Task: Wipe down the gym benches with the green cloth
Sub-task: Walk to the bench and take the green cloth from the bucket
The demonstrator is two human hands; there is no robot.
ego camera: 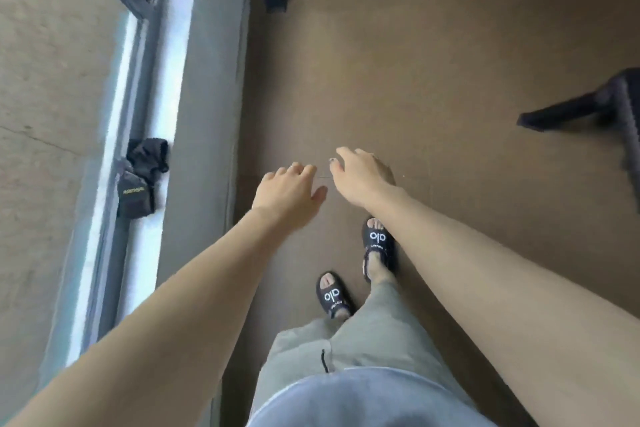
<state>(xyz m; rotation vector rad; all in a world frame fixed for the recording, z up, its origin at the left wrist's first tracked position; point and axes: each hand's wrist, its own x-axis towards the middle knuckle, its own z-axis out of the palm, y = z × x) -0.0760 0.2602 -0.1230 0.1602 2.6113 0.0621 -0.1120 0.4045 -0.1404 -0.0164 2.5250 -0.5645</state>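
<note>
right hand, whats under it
Under the person's right hand lies bare brown floor, with the toes of a black slide sandal showing below the wrist. The patch of floor directly beneath the palm and forearm is covered.

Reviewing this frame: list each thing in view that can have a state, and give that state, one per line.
left hand: open, fingers relaxed, holds nothing.
right hand: open, fingers spread, holds nothing.
black gloves: lying crumpled on the window ledge, untouched.
sandals: worn, both on the brown floor.
black frame leg: resting on the floor at right, blurred.
green cloth: not in view.
</note>
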